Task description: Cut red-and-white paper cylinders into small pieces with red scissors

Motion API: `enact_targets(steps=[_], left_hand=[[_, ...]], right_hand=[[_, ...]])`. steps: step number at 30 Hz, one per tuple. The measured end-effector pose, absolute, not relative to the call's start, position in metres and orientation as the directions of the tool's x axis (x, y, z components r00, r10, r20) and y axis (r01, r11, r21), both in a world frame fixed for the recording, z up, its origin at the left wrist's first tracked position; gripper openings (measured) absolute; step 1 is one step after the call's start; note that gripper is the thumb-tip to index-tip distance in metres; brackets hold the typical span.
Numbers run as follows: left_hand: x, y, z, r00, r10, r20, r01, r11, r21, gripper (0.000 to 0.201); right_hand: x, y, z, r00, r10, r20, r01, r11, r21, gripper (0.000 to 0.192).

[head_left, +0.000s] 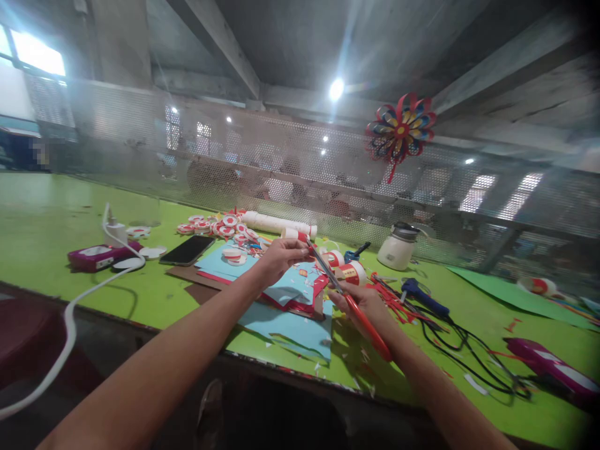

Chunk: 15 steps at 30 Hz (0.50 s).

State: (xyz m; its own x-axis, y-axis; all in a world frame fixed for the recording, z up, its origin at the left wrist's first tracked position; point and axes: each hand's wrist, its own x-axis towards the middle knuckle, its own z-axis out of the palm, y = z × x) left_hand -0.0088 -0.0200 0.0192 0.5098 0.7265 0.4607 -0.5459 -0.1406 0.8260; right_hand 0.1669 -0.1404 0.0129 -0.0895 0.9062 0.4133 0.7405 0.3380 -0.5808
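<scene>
My left hand is closed in a pinch above the blue paper sheets. A small bit of red shows at its fingertips, too small to name. In my right hand are scissors with orange-red handles. Their metal blades point up and left, with the tips close to my left fingertips. Under both hands lie blue paper sheets over red and brown ones, strewn with paper scraps. Just behind the blades are white paper rolls with red and gold bands.
Red-and-white paper discs, a black phone and a purple power strip occupy the left. At right are a white jug, a blue glue gun with black cable, red strips and green paper. A mesh partition stands behind.
</scene>
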Motion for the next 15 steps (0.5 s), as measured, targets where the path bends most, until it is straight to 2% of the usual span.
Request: enact_targets(steps=[10, 15], left_hand=[[-0.009, -0.018, 0.018, 0.504, 0.741, 0.444, -0.557, -0.114, 0.823, 0.012], [-0.013, -0.013, 0.017, 0.517, 0.763, 0.387, -0.529, -0.071, 0.846, 0.013]], right_hand=[[0.172, -0.139, 0.007, -0.003, 0.878, 0.479, 0.784, 0.300, -0.544, 0.037], [0.185, -0.132, 0.001, 0.047, 0.884, 0.465, 0.894, 0.170, -0.414, 0.045]])
